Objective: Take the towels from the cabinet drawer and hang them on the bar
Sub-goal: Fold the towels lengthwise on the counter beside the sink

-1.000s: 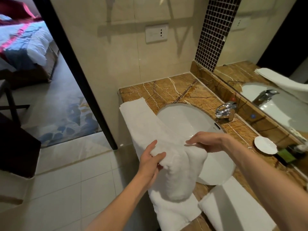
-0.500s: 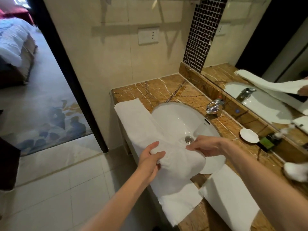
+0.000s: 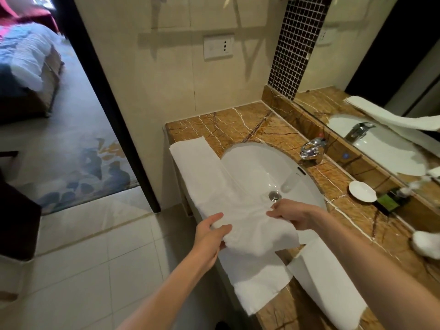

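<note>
While both forearms reach forward bare from the lower edge of the view, the left hand (image 3: 210, 232) sits palm inward with its thumb laid over the top of a raised fold and its fingers curled beneath, pinching the cloth. The right hand (image 3: 291, 214) is turned knuckles up, wrist bent, its fingers hooked down and closed on the same fold from the other side. Between them is the long towel (image 3: 257, 234), white and softly napped. It is bunched into a rounded hump at the middle, while its flat ends trail along the front edge of the counter (image 3: 226, 125), 1 end toward the wall and 1 toward the viewer, hanging a little over the edge. The hump lies partly over the near rim of the sink (image 3: 257, 167), a smooth, glossy white oval bowl with a round metal drain (image 3: 275, 196). A 2nd towel (image 3: 326, 282), folded into a flat white strip, lies on the counter just beside the right forearm. The counter is polished brown marble crossed by pale veins. A chrome faucet (image 3: 312, 148) stands behind the bowl, and a small white scalloped dish (image 3: 363, 191) rests near the mirror (image 3: 381, 75). Dark mosaic tile (image 3: 292, 48) edges the mirror, and pale square floor tiles (image 3: 95, 270) meet a patterned carpet (image 3: 71, 167) beyond the doorway.
</note>
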